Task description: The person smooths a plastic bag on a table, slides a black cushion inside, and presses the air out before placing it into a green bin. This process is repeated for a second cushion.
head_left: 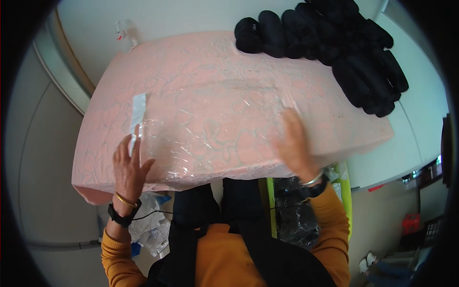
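A clear plastic bag [210, 124] lies flat on the pink patterned tablecloth [177, 62] in front of me. Along its left edge runs a white strip [138, 107]. My left hand [131, 160] rests on that strip and the bag's left side, fingers spread, thumb pointing right. Over the bag's right end is my right hand [295, 141], smeared by motion; its fingers cannot be made out well, nor whether they touch the plastic.
Several black, rolled, padded-looking bundles [368, 79] are piled at the back right. A clear bottle [125, 36] stands at the back left. Below the table, a yellow-green bin [348, 205] holds black plastic-wrapped items [296, 215]; crumpled clear plastic [150, 225] lies at lower left.
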Motion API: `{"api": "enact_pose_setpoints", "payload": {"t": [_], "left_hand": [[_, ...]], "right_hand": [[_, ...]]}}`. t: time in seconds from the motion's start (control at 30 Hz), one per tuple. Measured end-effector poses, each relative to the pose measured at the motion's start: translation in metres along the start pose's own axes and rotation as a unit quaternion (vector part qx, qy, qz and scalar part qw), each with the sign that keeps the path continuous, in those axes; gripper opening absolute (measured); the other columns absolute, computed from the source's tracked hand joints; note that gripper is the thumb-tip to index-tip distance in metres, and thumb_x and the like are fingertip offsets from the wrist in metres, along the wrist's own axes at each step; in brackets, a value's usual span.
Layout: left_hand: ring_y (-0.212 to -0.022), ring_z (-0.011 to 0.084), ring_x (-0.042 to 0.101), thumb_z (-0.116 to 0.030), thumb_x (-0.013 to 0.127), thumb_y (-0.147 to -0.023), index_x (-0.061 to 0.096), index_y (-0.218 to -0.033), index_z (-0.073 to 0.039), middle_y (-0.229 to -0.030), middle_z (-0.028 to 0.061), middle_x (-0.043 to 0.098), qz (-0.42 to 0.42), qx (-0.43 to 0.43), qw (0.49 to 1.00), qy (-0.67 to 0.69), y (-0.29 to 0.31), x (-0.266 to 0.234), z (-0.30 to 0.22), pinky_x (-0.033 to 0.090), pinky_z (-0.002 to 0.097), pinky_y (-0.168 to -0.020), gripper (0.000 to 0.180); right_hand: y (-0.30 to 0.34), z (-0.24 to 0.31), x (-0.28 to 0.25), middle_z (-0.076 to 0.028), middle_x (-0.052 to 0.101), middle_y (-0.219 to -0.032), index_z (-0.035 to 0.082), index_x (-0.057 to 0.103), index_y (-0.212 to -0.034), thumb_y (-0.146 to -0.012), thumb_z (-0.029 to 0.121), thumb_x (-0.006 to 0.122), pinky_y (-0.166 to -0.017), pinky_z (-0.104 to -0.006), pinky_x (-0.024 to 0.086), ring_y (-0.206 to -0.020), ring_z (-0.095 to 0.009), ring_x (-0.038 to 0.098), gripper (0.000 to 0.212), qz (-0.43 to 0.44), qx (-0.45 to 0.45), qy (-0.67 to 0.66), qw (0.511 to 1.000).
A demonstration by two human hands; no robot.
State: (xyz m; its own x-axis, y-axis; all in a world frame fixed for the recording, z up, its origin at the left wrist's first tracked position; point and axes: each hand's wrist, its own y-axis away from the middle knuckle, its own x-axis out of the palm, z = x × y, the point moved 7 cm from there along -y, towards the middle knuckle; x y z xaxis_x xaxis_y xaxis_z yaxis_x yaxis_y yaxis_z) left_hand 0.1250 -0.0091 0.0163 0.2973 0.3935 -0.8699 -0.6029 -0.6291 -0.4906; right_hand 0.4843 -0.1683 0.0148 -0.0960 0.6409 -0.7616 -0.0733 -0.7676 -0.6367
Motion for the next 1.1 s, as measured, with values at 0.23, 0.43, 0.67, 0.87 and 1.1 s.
{"api": "enact_pose_setpoints", "payload": {"t": [0.23, 0.43, 0.67, 0.87, 1.1], "left_hand": [[-0.144, 0.0366, 0.026, -0.043, 0.054, -0.093, 0.034, -0.146, 0.001, -0.154, 0.0197, 0.030, 0.136, 0.147, 0.971, 0.129, -0.004, 0.052, -0.089, 0.016, 0.0522, -0.117, 0.072], [-0.144, 0.0359, 0.027, -0.052, 0.040, -0.097, 0.032, -0.147, 0.002, -0.155, 0.0198, 0.029, 0.144, 0.159, 0.969, 0.126, -0.007, 0.049, -0.079, 0.016, 0.0518, -0.117, 0.074], [-0.144, 0.0353, 0.026, -0.053, 0.041, -0.097, 0.032, -0.147, 0.002, -0.154, 0.0198, 0.030, 0.137, 0.156, 0.971, 0.121, -0.007, 0.048, -0.079, 0.015, 0.0513, -0.117, 0.075], [-0.143, 0.0352, 0.028, -0.050, 0.049, -0.094, 0.033, -0.146, 0.002, -0.153, 0.0205, 0.031, 0.114, 0.124, 0.960, 0.222, -0.006, 0.043, -0.066, 0.018, 0.0502, -0.117, 0.076], [-0.135, 0.0394, 0.037, -0.049, 0.054, -0.091, 0.038, -0.142, 0.003, -0.146, 0.0225, 0.041, 0.148, 0.088, 0.980, 0.104, 0.009, 0.028, 0.002, 0.027, 0.0475, -0.113, 0.075]], "right_hand": [[0.015, 0.123, 0.069, -0.027, 0.020, -0.156, -0.010, 0.024, -0.147, -0.092, 0.053, 0.053, -0.118, -0.0526, 0.009, -0.147, -0.038, 0.015, 0.089, 0.209, -0.094, -0.110, 0.967], [0.024, 0.052, 0.061, -0.026, 0.018, -0.157, -0.009, 0.023, -0.148, -0.094, 0.050, 0.050, -0.119, -0.0508, 0.008, -0.148, -0.037, 0.014, 0.084, 0.261, -0.023, -0.028, 0.965], [0.044, -0.037, 0.039, -0.027, 0.022, -0.155, -0.008, 0.025, -0.147, -0.095, 0.035, 0.050, -0.118, -0.0498, 0.014, -0.146, -0.037, 0.019, 0.071, 0.206, 0.066, 0.029, 0.976], [0.032, 0.012, 0.015, -0.026, 0.030, -0.151, -0.005, 0.039, -0.140, -0.089, 0.024, 0.061, -0.115, -0.0539, 0.019, -0.143, -0.041, 0.024, 0.063, 0.098, 0.056, 0.059, 0.992], [0.036, 0.070, 0.012, -0.024, 0.038, -0.145, 0.001, 0.055, -0.127, -0.082, 0.015, 0.069, -0.112, -0.0542, 0.025, -0.140, -0.042, 0.028, 0.048, 0.122, -0.028, -0.094, 0.988]]}}
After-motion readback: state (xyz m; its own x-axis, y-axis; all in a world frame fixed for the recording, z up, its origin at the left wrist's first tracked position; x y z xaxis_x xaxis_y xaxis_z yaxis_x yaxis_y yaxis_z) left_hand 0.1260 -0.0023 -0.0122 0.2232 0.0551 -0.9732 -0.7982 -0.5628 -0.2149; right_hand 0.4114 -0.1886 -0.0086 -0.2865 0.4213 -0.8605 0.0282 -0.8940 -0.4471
